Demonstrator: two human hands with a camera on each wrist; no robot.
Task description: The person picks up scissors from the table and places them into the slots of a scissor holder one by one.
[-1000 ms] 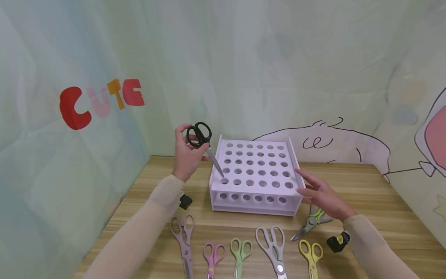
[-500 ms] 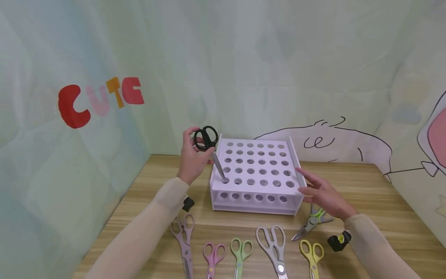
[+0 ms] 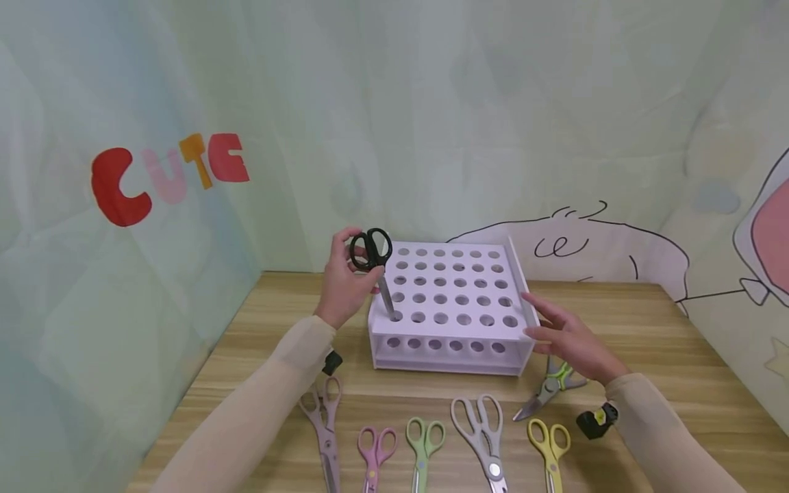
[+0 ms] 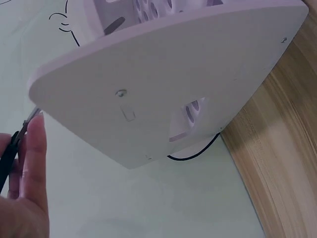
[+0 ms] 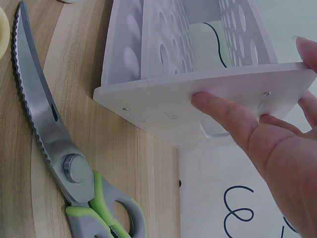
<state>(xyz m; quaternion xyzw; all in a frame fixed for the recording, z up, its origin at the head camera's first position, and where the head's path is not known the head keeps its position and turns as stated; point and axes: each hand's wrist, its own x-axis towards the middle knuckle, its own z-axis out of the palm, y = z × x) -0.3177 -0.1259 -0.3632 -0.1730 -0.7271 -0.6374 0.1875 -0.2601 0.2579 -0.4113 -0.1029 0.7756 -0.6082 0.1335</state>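
Observation:
My left hand (image 3: 345, 291) pinches black-handled scissors (image 3: 371, 250) by the handle, blades pointing down. Their tip enters the front-left hole of a white two-tier rack (image 3: 444, 331). In the left wrist view, a dark blade tip (image 4: 115, 25) shows inside the rack, behind its side panel. Fairly straight fingers of my right hand (image 3: 570, 342) touch the rack's right side wall. The right wrist view has the thumb (image 5: 213, 105) pressed against that panel, other fingers near its top edge.
Along the front lie mauve scissors (image 3: 328, 438), pink scissors (image 3: 372, 455), green scissors (image 3: 422, 448), grey scissors (image 3: 487, 438) and yellow scissors (image 3: 550, 452). Grey-green kitchen shears (image 3: 548, 390) lie under my right wrist. A printed curtain (image 3: 431, 137) stands behind the wooden table (image 3: 246, 383).
My left hand has moved right and slightly down with the black-handled scissors. Their tip has gone from above the front-left hole into it. My right hand stays at the rack's side.

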